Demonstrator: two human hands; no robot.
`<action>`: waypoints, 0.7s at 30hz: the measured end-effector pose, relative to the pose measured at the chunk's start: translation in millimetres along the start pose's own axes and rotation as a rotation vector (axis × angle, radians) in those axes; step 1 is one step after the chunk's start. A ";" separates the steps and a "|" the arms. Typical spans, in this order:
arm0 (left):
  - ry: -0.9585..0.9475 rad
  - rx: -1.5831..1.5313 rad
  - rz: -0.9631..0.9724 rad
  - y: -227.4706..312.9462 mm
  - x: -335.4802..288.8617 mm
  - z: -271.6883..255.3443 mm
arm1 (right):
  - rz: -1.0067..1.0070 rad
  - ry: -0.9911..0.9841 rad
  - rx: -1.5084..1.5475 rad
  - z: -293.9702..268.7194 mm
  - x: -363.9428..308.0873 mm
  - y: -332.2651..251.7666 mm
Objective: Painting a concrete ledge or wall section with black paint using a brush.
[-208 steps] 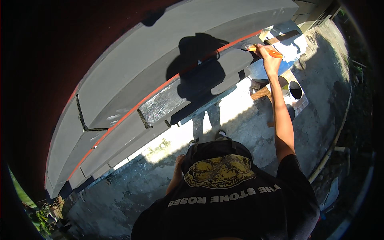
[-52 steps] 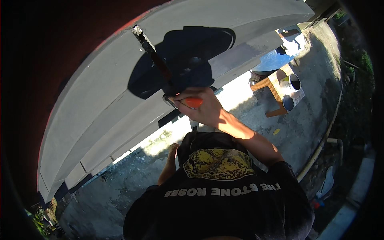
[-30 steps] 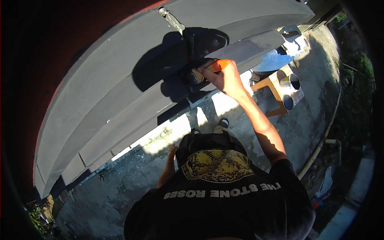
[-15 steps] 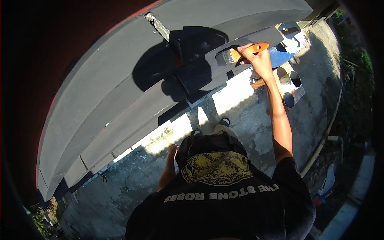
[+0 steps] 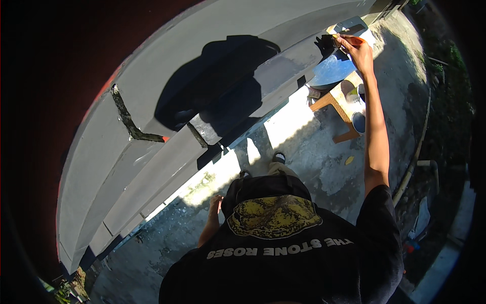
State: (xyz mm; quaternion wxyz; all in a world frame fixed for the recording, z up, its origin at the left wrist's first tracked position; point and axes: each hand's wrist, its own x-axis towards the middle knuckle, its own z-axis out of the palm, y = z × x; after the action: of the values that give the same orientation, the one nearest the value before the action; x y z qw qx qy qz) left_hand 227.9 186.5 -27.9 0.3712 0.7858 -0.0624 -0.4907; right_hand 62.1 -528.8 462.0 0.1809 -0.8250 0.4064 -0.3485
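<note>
My right hand (image 5: pixel 356 48) is closed around a paintbrush with an orange handle (image 5: pixel 357 40), arm stretched out to the far right. The brush's tip is at the far right end of the long grey ledge (image 5: pixel 291 57), above a round-edged blue surface (image 5: pixel 331 72). A jagged dark patch lies by the tip; I cannot tell whether it is shadow or paint. Down beside my waist hangs my left hand (image 5: pixel 216 202), apart from the ledge; its fingers are too small and hidden to read.
A tan stool (image 5: pixel 345 136) stands below my right forearm, bearing open cans, one of them a dark-mouthed can (image 5: pixel 358 121). The grey stepped structure has a dark crack (image 5: pixel 124 114) and a gap (image 5: pixel 196 136). A pipe (image 5: pixel 414 169) runs along the concrete floor's right side.
My right hand has carried the paintbrush off the wet-looking grey ledge, farther away and to the right. The view has shifted, showing more of the cracked section. My left hand still hangs low.
</note>
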 end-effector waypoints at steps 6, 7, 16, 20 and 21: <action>0.026 -0.009 -0.032 59.1 30.6 43.3 | -0.259 -0.184 -0.222 21.9 17.6 -9.5; 0.024 -0.006 -0.042 65.6 31.8 49.1 | -0.304 -0.175 -0.249 29.6 17.6 -4.1; 0.091 0.019 -0.316 118.0 40.9 84.8 | -0.135 -0.357 -0.262 32.6 29.3 -7.7; 0.113 0.080 -0.213 133.4 41.2 95.6 | -0.121 -0.347 -0.113 34.5 24.4 -15.2; 0.115 0.077 -0.213 134.7 42.3 96.3 | -0.093 -0.358 -0.016 36.3 22.9 -14.8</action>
State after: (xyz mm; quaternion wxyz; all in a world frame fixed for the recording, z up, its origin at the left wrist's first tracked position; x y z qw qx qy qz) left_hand 206.5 20.1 4.9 0.2895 0.8287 0.0239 -0.4785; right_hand 106.2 -537.6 455.3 0.2276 -0.8931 0.3320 -0.2007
